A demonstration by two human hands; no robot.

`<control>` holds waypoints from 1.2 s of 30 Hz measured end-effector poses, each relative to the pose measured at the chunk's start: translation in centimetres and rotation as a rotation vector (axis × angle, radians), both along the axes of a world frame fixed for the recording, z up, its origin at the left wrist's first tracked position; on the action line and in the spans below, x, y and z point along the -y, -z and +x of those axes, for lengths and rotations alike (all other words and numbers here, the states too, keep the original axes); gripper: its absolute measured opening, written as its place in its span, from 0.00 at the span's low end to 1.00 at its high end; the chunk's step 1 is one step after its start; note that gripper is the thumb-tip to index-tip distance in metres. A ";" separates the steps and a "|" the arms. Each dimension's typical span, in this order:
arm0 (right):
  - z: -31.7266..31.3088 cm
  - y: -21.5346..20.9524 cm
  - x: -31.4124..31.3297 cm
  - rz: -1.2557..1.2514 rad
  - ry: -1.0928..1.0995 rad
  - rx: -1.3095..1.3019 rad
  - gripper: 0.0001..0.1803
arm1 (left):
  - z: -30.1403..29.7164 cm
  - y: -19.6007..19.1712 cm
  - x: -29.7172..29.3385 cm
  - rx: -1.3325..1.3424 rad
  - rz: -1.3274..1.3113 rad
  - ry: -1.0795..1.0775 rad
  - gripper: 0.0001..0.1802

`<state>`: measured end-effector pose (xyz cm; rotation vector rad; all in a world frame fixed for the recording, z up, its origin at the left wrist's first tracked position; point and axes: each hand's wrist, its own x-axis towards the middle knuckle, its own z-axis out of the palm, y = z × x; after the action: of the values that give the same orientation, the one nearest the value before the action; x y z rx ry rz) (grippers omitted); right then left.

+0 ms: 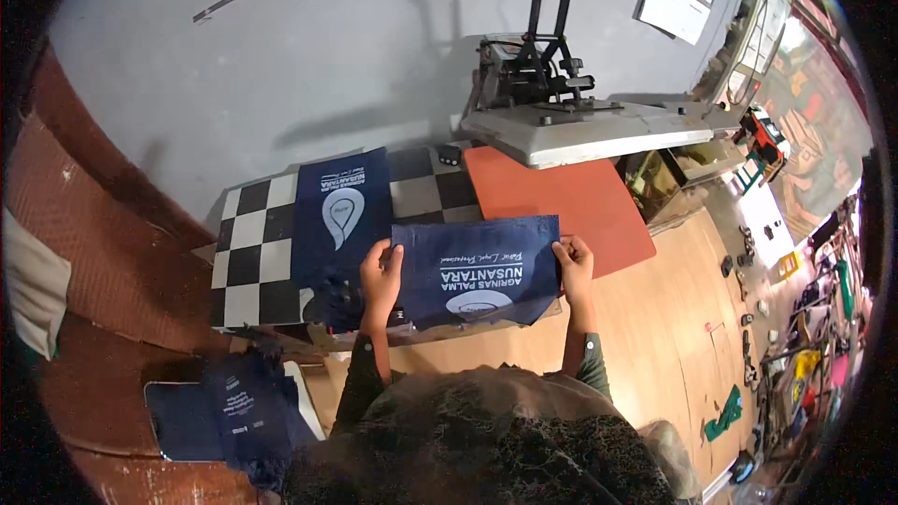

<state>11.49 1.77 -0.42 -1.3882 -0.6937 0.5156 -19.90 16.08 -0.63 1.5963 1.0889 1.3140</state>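
Observation:
A navy blue cloth piece (477,266) with a white printed emblem and lettering is stretched between my two hands. My left hand (382,281) grips its left edge, thumb on the front. At the upper right edge, my right hand (576,269) pinches the cloth the same way. The print appears upside down to me. Just beyond the cloth lies the orange-red pad (566,196) of a heat press, partly covered by it. The grey upper plate (599,131) of the press is raised above the pad's far side.
Another printed navy cloth (343,215) lies on a black-and-white checkered table (248,257) to the left. More navy cloth (248,407) is piled at the lower left. An open box (678,173) stands right of the press. A green scrap (724,414) lies on the wood-coloured floor (669,318).

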 end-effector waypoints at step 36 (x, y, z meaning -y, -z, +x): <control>26.4 0.2 4.2 -0.403 -0.232 0.926 0.18 | 22.6 3.0 7.1 -0.560 0.256 -0.119 0.14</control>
<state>37.93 -2.47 -0.58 -1.9450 -1.5719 0.1621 2.74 8.99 -3.60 2.2030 1.4041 1.1414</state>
